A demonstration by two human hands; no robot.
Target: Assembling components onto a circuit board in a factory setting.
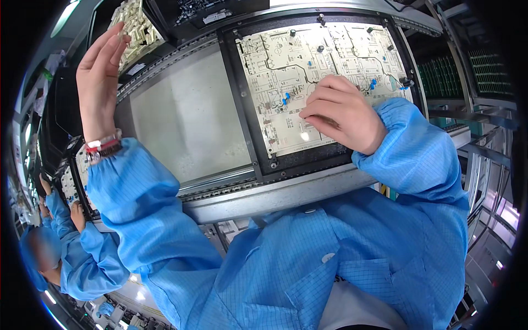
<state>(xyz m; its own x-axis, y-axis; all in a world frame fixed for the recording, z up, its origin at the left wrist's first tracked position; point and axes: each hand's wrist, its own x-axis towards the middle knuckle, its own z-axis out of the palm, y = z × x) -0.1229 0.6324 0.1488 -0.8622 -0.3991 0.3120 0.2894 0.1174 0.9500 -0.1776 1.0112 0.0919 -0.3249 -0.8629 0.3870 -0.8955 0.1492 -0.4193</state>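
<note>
A white circuit board (286, 126) lies in a black frame (240, 93), with small blue components (286, 99) and dark posts standing on it. Over its lower middle hovers my right hand (344, 113), the thumb and fingers drawn together in a pinch; whatever they hold is hidden. My left hand (100, 74) is raised at the upper left, beside a bin of white connectors (137, 27). Its fingertips are pressed together near the bin's edge, and I cannot make out what is between them. A red band and a dark bracelet circle that wrist.
The framed board rests on a conveyor with metal rails (286, 195); a grey panel (187, 110) lies left of it. Racks of green boards (489, 71) stand at the right. At the lower left, a co-worker in blue (91, 258) works at another board.
</note>
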